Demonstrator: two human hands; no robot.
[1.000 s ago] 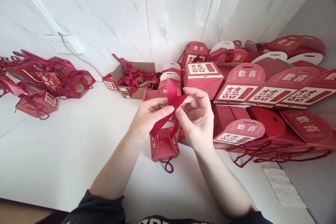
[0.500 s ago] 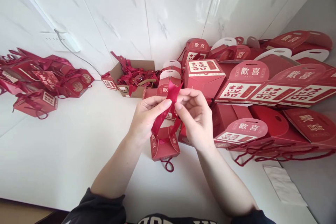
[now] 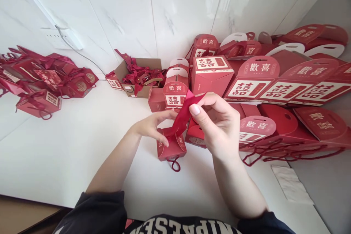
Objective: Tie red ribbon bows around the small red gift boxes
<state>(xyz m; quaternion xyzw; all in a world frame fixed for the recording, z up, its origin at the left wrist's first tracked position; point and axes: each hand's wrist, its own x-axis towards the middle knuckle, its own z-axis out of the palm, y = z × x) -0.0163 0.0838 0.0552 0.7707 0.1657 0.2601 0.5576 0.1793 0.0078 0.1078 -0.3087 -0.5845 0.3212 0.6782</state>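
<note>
A small red gift box stands on the white table in front of me, a loop of dark red cord lying at its near side. From its top rises a crimson satin ribbon. My right hand pinches the ribbon between thumb and forefinger, up and to the right of the box. At the box's left side is my left hand, thumb and fingers apart, with its fingertips partly behind the ribbon. Whether those fingertips touch the ribbon or box, I cannot tell.
Stacked red gift boxes crowd the right side. Behind my hands stands a brown cardboard box of red ribbons. Ribboned boxes are piled at the left. A folded white tissue lies front right, and a socket is on the tiled wall.
My left hand has let go of the ribbon and moved down beside the box, its fingers spreading. My right hand has shifted right, drawing the ribbon with it.
</note>
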